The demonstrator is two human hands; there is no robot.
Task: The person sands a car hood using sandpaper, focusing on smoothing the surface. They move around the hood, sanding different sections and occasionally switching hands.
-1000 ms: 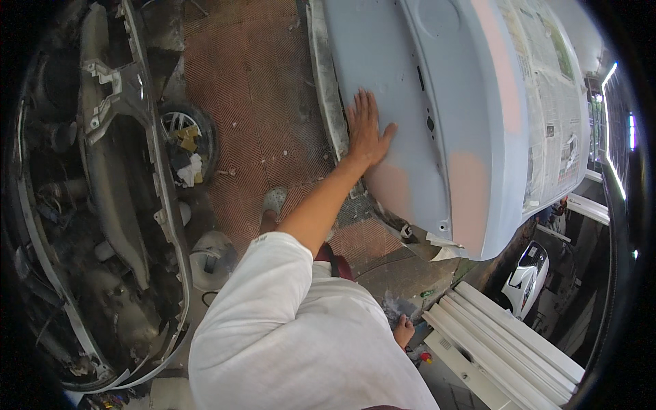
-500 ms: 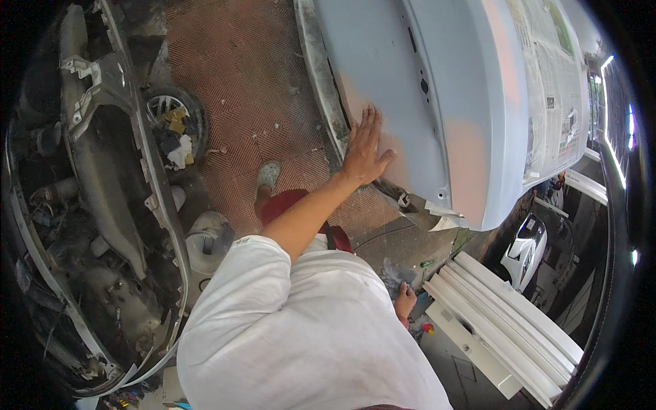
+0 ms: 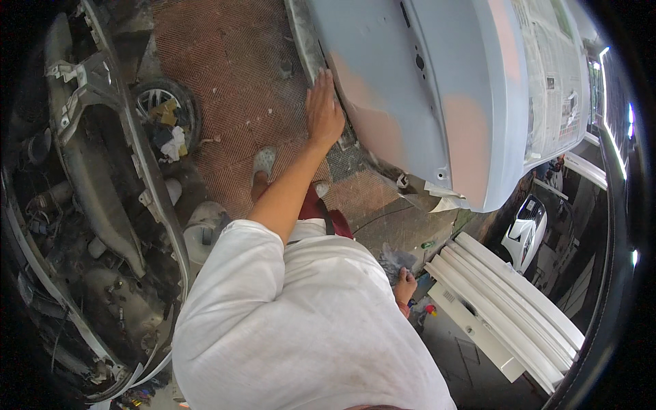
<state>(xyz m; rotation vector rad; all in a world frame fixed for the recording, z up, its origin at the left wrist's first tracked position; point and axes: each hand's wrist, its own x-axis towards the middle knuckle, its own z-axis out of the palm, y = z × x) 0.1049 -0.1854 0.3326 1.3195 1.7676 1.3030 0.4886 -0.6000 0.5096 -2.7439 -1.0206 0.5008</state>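
My left hand (image 3: 322,109) lies flat, palm down, on the lower edge of a pale blue-grey car body panel (image 3: 410,89) with pinkish filler patches. Its fingers are stretched out and hold nothing. My right hand (image 3: 404,287) hangs low by my hip, closed on a crumpled grey sheet (image 3: 393,261). My white shirt hides most of that arm. One foot in a grey shoe (image 3: 263,162) stands on the brick floor below the panel.
A stripped car front (image 3: 102,205) with its engine bay exposed fills the left side. A wheel holding rags (image 3: 165,116) lies on the red brick floor. A white tub (image 3: 201,236) is near my leg. White trim strips (image 3: 506,301) lie at the right; newspaper (image 3: 553,75) masks the panel's window.
My left hand has slid down from the panel's face to its lower edge. The view has shifted, bringing the panel closer.
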